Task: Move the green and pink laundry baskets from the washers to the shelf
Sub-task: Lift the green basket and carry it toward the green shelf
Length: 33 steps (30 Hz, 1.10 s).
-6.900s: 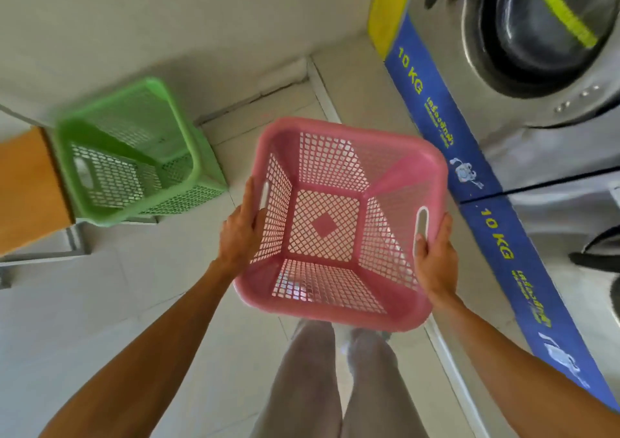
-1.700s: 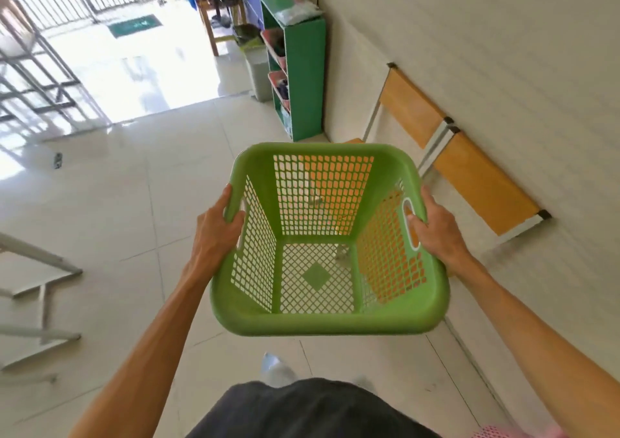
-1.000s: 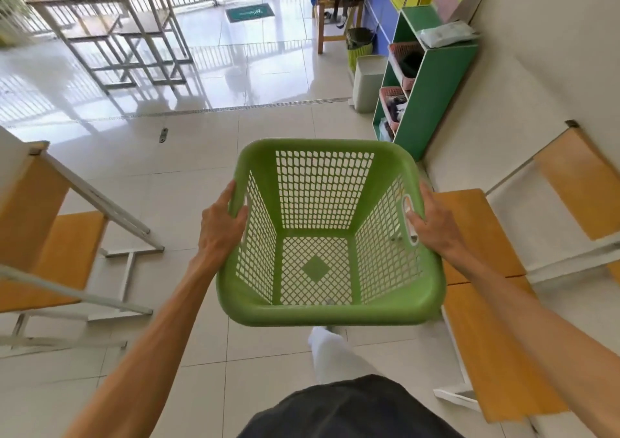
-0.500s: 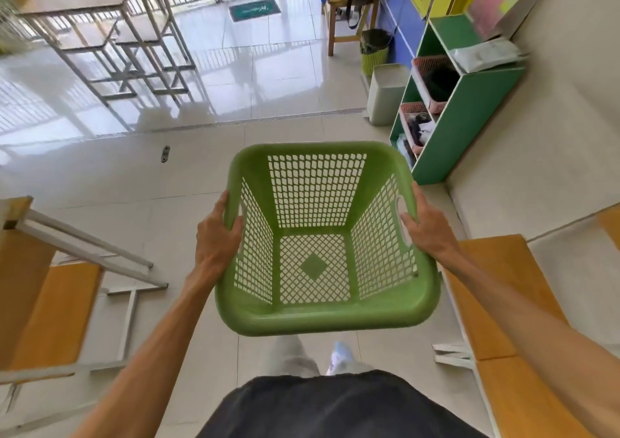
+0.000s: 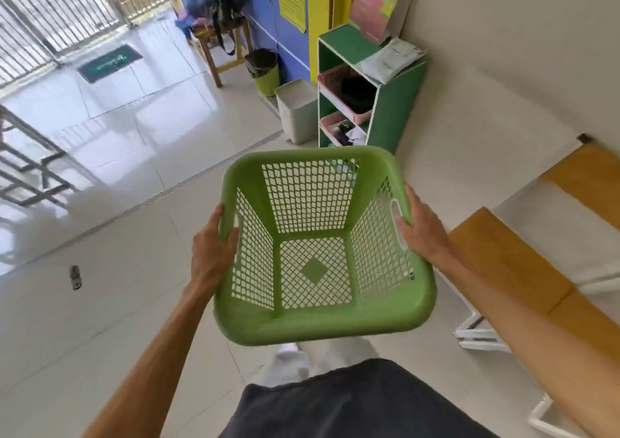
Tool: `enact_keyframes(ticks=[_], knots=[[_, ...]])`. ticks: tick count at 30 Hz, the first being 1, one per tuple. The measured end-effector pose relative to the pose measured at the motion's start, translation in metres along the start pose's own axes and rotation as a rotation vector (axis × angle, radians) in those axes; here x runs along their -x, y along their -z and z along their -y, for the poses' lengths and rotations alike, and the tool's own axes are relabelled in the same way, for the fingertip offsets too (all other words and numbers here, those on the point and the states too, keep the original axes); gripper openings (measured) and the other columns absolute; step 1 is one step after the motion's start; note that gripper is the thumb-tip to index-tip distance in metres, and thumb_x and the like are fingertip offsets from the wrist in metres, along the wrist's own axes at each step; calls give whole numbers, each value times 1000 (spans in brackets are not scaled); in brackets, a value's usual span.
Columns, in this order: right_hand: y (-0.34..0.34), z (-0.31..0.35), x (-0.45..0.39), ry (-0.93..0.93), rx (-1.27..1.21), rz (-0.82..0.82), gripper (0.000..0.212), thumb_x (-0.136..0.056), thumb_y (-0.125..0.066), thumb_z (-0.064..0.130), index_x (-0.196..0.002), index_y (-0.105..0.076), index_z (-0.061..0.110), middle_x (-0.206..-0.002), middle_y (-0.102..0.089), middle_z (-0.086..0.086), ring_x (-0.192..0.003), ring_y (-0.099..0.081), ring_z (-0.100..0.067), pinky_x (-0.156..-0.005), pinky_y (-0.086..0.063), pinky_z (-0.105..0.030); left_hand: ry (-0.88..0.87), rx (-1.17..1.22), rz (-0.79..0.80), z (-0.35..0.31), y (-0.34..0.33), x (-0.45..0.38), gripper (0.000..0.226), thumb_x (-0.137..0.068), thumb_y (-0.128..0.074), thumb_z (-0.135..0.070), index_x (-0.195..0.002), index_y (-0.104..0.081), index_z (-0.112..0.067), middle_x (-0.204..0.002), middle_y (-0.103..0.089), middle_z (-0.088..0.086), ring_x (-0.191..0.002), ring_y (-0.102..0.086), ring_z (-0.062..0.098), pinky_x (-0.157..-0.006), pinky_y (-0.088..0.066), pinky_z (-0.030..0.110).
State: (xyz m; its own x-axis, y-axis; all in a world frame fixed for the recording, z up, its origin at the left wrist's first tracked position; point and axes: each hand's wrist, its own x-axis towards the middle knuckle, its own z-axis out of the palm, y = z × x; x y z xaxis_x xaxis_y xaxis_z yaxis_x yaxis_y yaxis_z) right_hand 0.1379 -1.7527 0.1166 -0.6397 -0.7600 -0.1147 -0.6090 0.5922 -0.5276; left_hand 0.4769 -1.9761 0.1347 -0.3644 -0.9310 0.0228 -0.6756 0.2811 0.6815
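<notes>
Object: green basket (image 5: 315, 249), empty, carried in mid-air in front of the person's body, over the tiled floor (image 5: 100, 320).
Position vs. goal: green shelf (image 5: 396, 102) stands ahead against the wall; basket is well apart from it, not yet placed.
Attitude: mouth up, tilted a little, right side lower than left.
Weight (judged): light; open lattice walls and floor, nothing inside.
Stiffness (judged): moulded plastic, thick rolled rim; likely holds shape but thin mesh walls may flex if squeezed.
Surface (judged): smooth plastic, could slip under a loose grip; rim lip and handle slots give purchase.
Fragility (judged): low; tolerates a bump, mesh ribs are the weak part.
Best hold (judged): the two opposite handle slots under the rim, one per side.
Left hand (image 5: 211, 253): grips the left rim at the handle slot, thumb on top of the rim, fingers curled round the outside.
Right hand (image 5: 421, 228): grips the right rim at its handle slot, fingers curled through the slot to the inside wall.
Grip state: both hands grasping the basket, neither released.
Shelf contents: pink bins (image 5: 339, 92) with dark items occupy two compartments; papers (image 5: 391, 57) lie on top.
Pink basket: not in view.
Nearby: grey bin (image 5: 297, 110) just beside the shelf; wooden bench (image 5: 510, 260) on the right.
</notes>
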Motion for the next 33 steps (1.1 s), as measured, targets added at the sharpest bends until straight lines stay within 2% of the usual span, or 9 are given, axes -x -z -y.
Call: enact_keyframes(ticks=[6,12,15,18,21,23,27,30,33], knots=[[3,-18,8,-216,-132,-98,84,-95,-62,28,-161,-9,24,-138,-57,-12,-100,-66,-26,-77,-54,-30,-180,-28,187,-31,-35,-109,65,-96,-64,-27,-154,-35,-26,-122,-70,18,-80,-73,30,-78,-61,56],[4,-57,8,-440,-251,-257,85,-96,-63,31,-159,-6,34,-157,-40,-2,-129,-56,-29,-97,-51,-36,-382,-37,339,-88,-115,-181,62,-96,-63,-27,-153,-39,-24,-115,-72,21,-84,-71,31,-82,-59,49],[1,-80,-10,-543,-297,-297,85,-96,-62,32,-159,-4,35,-156,-41,-7,-117,-63,-38,-71,-55,-29,-463,-50,409,-116,-161,-220,62,-96,-62,-29,-153,-39,-25,-110,-73,19,-75,-66,21,-72,-56,37],[-9,-104,-41,-619,-320,-328,86,-96,-61,33,-158,-2,37,-149,-48,-11,-101,-66,-35,-61,-49,-24,-537,-103,459,-142,-212,-266,64,-96,-62,-32,-153,-35,-27,-109,-72,17,-74,-63,18,-67,-55,36],[-24,-121,-74,-708,-309,-323,89,-95,-62,33,-159,-1,34,-150,-46,-12,-114,-61,-34,-80,-60,-46,-584,-178,545,-155,-263,-303,66,-97,-59,-33,-155,-26,-28,-114,-69,17,-81,-65,21,-72,-57,43],[-38,-136,-93,-717,-275,-338,89,-93,-65,25,-159,-5,28,-150,-44,-12,-121,-57,-36,-90,-55,-50,-570,-236,622,-159,-299,-326,70,-97,-58,-34,-156,-21,-28,-120,-66,17,-88,-67,28,-75,-58,47],[-75,-175,-124,-832,-222,-283,89,-93,-65,17,-160,-7,21,-156,-32,-13,-116,-58,-38,-67,-53,-24,-647,-396,754,-153,-375,-364,80,-89,-57,-26,-157,-16,-21,-109,-64,18,-87,-63,36,-73,-57,49],[-109,-207,-146,-937,-228,-234,97,-93,-68,23,-161,1,22,-157,-32,-17,-114,-61,-41,-78,-57,-41,-693,-448,862,-143,-437,-387,86,-82,-57,-20,-157,-13,-20,-104,-62,17,-81,-60,32,-66,-54,45],[-144,-240,-172,-1003,-231,-218,102,-89,-71,25,-160,2,27,-151,-40,-17,-104,-65,-38,-68,-55,-35,-718,-503,931,-133,-502,-408,92,-81,-58,-15,-158,-8,-23,-103,-61,17,-76,-59,32,-62,-52,43]])
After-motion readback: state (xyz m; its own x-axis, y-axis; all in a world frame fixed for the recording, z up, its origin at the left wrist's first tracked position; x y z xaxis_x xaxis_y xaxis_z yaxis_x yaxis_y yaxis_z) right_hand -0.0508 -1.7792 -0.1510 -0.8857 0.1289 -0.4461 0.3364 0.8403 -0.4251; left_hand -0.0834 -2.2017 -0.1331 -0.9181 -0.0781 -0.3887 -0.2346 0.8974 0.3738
